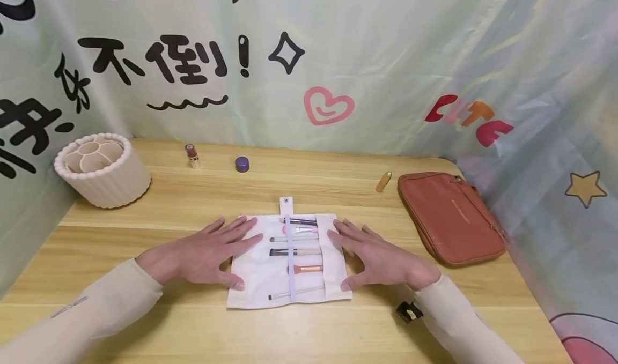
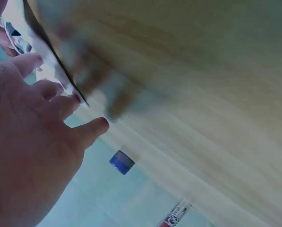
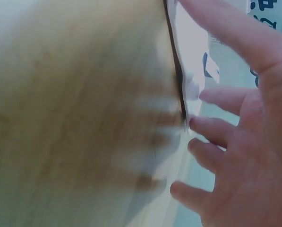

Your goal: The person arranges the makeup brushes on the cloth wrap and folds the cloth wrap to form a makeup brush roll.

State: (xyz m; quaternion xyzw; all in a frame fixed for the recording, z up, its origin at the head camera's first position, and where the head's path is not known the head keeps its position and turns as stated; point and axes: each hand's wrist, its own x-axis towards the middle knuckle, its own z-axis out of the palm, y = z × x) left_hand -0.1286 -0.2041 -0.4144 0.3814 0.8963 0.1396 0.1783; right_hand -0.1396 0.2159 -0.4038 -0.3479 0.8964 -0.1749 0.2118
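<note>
White brush roll [image 1: 256, 281] is lying open on the table [image 1: 309, 334], right between the two hands. Left hand [image 1: 205, 254] has its fingers fanned out wide over the left edge, and the right hand [image 1: 383, 259] has its fingers spread over the right flap. A row of brushes [image 1: 280, 252] sits under a lilac strap [image 1: 291, 281]. Farther back there's a purple cap [image 1: 242, 164], with a brown pouch [image 1: 454, 219] over on the right.

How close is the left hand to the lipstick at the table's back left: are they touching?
Apart. In the head view, a stretch of wooden table shows plainly between the left hand and the lipstick.
</note>
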